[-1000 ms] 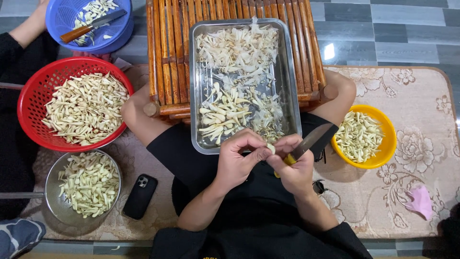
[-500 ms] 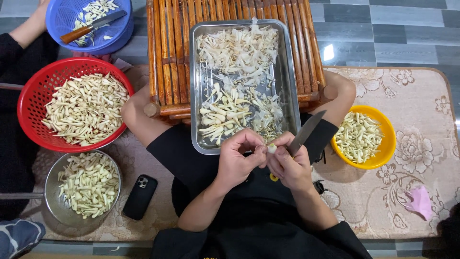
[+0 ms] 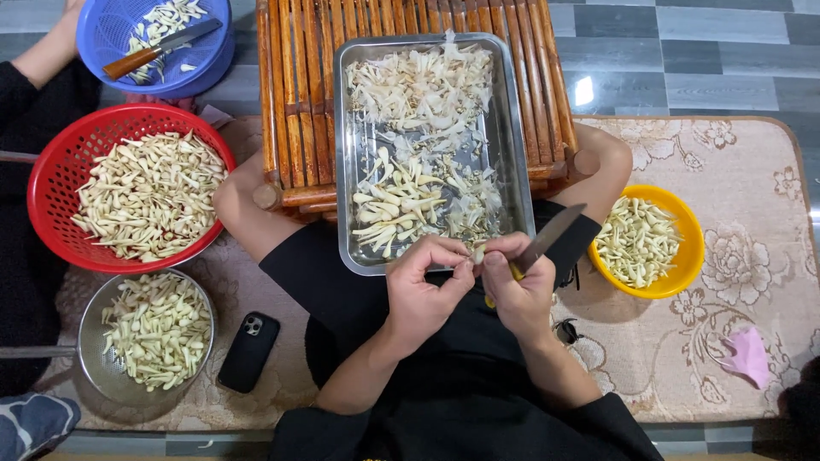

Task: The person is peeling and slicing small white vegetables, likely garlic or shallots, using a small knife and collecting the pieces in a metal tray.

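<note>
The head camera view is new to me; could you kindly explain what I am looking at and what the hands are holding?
The camera sits on a seated person's head and looks down. Their left hand pinches a small pale piece, and their right hand holds a knife against it. Ahead, a metal tray of pale stalks and peelings rests on a bamboo rack. A yellow bowl lies to the right; a red basket, blue basket, metal strainer and phone lie to the left.
</note>
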